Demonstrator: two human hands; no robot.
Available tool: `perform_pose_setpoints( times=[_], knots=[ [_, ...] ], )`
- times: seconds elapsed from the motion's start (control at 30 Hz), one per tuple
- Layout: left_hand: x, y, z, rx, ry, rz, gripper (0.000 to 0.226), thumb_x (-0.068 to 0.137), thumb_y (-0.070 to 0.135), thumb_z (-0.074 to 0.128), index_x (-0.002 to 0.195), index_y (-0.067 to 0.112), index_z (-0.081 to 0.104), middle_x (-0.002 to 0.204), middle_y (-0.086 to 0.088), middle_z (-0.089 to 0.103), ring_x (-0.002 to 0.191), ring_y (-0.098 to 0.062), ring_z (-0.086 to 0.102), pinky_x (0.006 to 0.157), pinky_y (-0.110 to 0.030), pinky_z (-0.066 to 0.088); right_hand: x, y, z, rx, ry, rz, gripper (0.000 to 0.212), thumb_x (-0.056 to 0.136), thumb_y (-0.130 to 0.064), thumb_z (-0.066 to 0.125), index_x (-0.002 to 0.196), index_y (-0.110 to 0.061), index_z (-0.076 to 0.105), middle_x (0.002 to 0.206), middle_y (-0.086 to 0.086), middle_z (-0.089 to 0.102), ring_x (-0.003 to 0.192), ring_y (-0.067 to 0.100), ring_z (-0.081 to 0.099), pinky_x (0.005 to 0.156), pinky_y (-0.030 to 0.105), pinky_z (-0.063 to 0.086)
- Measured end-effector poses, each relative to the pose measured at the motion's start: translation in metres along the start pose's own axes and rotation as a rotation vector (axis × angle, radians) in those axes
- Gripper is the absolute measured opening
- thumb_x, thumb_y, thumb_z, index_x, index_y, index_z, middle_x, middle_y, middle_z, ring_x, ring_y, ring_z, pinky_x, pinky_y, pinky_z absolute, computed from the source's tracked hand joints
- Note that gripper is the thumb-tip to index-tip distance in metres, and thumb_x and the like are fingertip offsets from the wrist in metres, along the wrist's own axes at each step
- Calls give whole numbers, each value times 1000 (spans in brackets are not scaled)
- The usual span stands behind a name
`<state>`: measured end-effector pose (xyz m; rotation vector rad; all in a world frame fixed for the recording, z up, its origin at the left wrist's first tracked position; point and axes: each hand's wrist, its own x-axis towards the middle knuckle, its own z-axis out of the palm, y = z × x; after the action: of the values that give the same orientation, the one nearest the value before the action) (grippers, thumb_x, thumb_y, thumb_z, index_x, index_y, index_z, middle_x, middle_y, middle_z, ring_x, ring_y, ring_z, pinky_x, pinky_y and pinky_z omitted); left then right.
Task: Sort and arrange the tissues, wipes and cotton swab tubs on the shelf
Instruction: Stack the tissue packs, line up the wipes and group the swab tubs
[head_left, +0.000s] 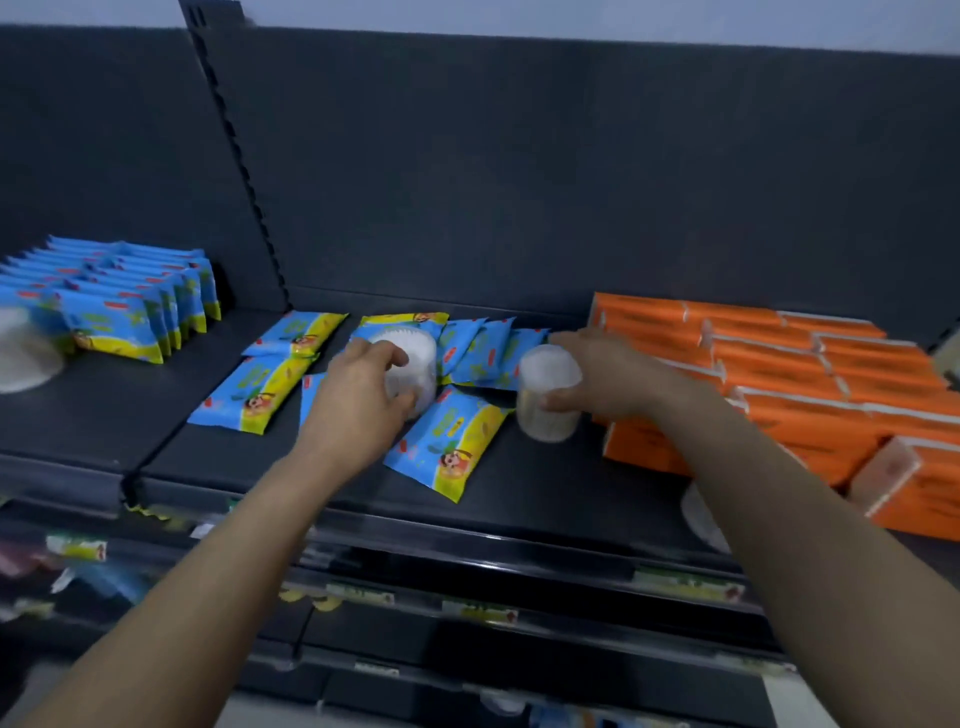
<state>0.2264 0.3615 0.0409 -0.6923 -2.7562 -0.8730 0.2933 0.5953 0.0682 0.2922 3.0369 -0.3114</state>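
White cotton swabs fill the two clear tubs now in hand at the middle of the shelf: the left hand has its grip closed round one tub resting among loose blue wipe packs, and the right hand grasps the other tub. Judging by this, sorting is partway. Further back, a row of wipe packs stands upright at left and orange tissue packs lie stacked at right, while scattered wipes and two more tubs at the edges remain unplaced.
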Motion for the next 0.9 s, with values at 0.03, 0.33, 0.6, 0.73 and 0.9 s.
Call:
perform_pose_setpoints(
  times=[0.03, 0.33, 0.6, 0.73, 0.9],
  knots=[
    [9, -7, -1, 28, -1, -10, 38, 83, 21, 66, 117, 7, 56, 117, -14, 50, 110, -32, 48, 92, -38, 40, 4, -3, 2, -6, -19, 25, 86, 74, -54, 68, 143, -16, 35, 141, 13, 43, 127, 32, 43, 102, 35, 38],
    [70, -27, 7, 148, -287, -35, 89, 72, 62, 64, 138, 10, 34, 138, -16, 39, 128, -36, 34, 100, -42, 34, 21, -22, 10, -85, -41, 196, 90, 73, -58, 68, 145, -21, 30, 141, 15, 44, 126, 34, 44, 100, 40, 41],
    [78, -24, 3, 50, -236, -44, 73, 75, 52, 65, 130, 10, 44, 129, -15, 46, 119, -33, 44, 88, -37, 39, 20, -31, -5, -16, 76, 194, 82, 69, -51, 72, 140, -25, 39, 129, 13, 48, 118, 33, 48, 91, 36, 44],
    [70, -17, -27, -91, -151, -143, 67, 62, 61, 53, 105, 11, 57, 105, -9, 60, 94, -29, 57, 76, -37, 46, 27, -43, -24, 56, 123, 97, 78, 68, -56, 71, 134, -23, 45, 122, 9, 50, 113, 28, 50, 87, 33, 44],
    [47, -35, -65, -177, -93, -251, 63, 61, 60, 49, 105, 16, 60, 99, -6, 63, 85, -24, 57, 67, -34, 44, 38, -75, -33, 247, 106, -57, 65, 71, -61, 66, 123, -25, 54, 115, -3, 56, 101, 16, 53, 78, 29, 42]
  ],
)
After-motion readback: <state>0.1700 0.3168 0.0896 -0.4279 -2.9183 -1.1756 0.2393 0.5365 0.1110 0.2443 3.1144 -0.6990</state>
